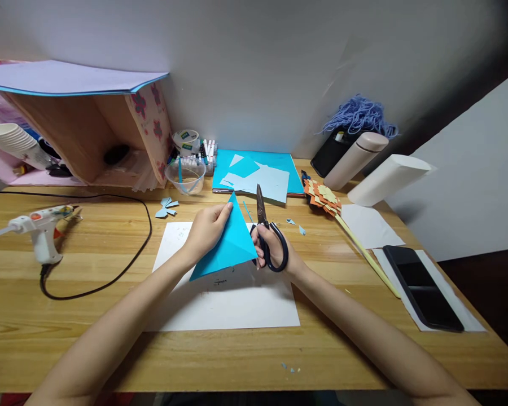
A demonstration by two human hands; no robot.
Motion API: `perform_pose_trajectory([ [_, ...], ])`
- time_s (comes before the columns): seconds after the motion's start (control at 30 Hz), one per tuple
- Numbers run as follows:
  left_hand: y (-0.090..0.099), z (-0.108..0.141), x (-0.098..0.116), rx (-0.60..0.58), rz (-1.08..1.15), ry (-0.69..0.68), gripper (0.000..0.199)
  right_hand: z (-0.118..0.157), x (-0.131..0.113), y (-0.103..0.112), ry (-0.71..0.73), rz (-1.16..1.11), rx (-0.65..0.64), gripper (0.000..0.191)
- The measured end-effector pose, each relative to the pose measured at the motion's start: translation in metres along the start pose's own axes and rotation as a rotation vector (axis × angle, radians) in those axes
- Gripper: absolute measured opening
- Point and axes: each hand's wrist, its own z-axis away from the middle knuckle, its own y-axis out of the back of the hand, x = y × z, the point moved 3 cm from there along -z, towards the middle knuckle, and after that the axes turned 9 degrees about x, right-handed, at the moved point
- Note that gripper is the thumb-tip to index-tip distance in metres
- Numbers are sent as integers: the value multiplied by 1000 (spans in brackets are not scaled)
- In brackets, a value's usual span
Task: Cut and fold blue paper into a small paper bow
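Note:
My left hand (209, 228) grips a bright blue folded paper triangle (232, 245) along its left edge, thumb on top near the upper point. In my right hand (275, 245) is a pair of scissors (261, 208) with black handles and dark blades pointing up and away from me. The blades look closed and stand to the right of the paper, apart from its upper edge. Fingers of the right hand touch or lie close to the triangle's right corner. Beneath both hands lies a white sheet (237, 304) with small marks. A thin blue strip (248, 212) shows between paper and scissors.
A hot glue gun (42, 231) with a black cord lies left, near a light blue paper bow (166, 207). Behind are a plastic tub (186, 177), blue sheets (298, 177) and an open box (150, 129). At right are a paper flower (322, 197), bottle (355, 160) and phone (423, 287).

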Motion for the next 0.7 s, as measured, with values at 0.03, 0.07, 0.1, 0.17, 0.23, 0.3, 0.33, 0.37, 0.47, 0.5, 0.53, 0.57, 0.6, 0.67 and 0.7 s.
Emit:
perform_pose_trajectory([
  [0.03,2,0,1,26,-25,-16,41,1,-3,0,29,48,-6,42],
  [0.07,3,0,2,44,-39,-27,41,2,-5,1,61,104,-11,38],
  [0.1,5,-1,2,57,-45,-34,41,4,-7,1,92,157,-15,34],
  [0.17,7,-2,4,76,-32,-38,42,7,-10,0,122,228,-21,31],
  [0.23,9,-5,4,62,13,-3,44,9,-12,-1,132,256,-9,29],
  [0.3,11,-7,2,-28,86,106,44,10,-15,-1,158,267,5,28],
  [0.33,11,-7,1,-110,132,174,43,10,-16,-1,171,272,13,27],
  [0.37,10,-6,1,-213,180,239,40,10,-16,-1,183,277,21,27],
  [0.47,10,-3,2,-460,301,331,37,9,-17,0,197,272,44,27],
  [0.5,11,-3,2,-482,321,341,38,9,-17,1,196,260,51,28],
  [0.53,12,-3,2,-477,330,349,38,9,-17,1,193,247,58,29],
  [0.57,13,-3,1,-456,332,357,39,9,-17,1,189,235,66,30],
  [0.6,13,-4,0,-436,328,365,39,9,-17,1,185,225,75,32],
  [0.67,14,-4,-2,-414,323,377,40,10,-17,1,182,224,92,33],
  [0.7,14,-5,-3,-408,321,386,40,10,-18,1,185,228,96,33],
])
